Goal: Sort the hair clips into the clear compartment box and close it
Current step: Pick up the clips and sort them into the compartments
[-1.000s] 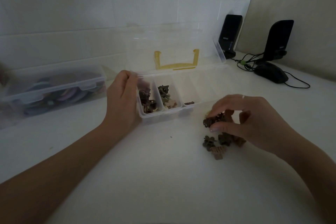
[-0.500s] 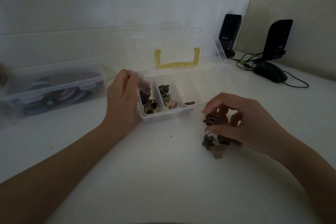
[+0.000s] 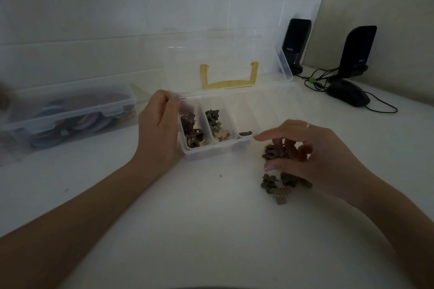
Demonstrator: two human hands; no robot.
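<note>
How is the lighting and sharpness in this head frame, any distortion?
Head view: dim and underexposed, so the dark clip pinched in the right hand shows little detail; wide-angle bowing curves the wall tiles; the far-left edge is blurred; no glare on the compartment box.

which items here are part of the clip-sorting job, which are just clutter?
Job: clear compartment box, lid open; loose hair clips on the table; dark clip pinched in the right hand; left hand holding the box.

Clutter: lidded storage box, two speakers, mouse.

Both hands (image 3: pixel 162 129) (image 3: pixel 312 155) forward, fingers curled
</note>
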